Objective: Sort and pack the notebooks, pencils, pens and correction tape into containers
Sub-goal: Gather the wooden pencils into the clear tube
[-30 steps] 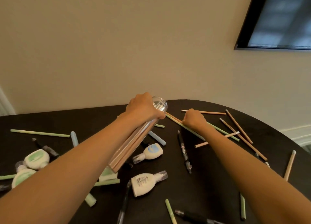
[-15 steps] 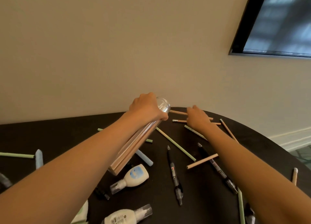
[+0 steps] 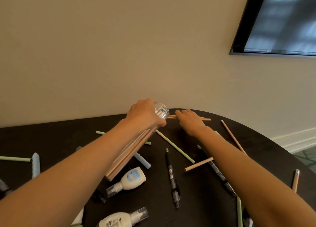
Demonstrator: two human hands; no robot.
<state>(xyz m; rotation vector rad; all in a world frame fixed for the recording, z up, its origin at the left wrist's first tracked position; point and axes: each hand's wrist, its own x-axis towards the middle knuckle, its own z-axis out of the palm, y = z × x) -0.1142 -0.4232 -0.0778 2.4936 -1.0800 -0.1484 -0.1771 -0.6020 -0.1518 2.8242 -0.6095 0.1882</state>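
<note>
Hold steady the tilted clear plastic tube of wooden pencils [image 3: 131,155] gripped in the left hand [image 3: 143,114]; curl the flat right hand [image 3: 189,120] round the pale wooden pencils [image 3: 207,119] beneath, at the dark worktop's [image 3: 68,138] far edge.

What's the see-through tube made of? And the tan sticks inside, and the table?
The tube in the left hand looks like clear plastic, maybe glass: shiny and see-through. The tan pencils inside look like bare wood, pale and matte. The table is dark with a dull sheen, perhaps painted wood; hard to tell.
</note>
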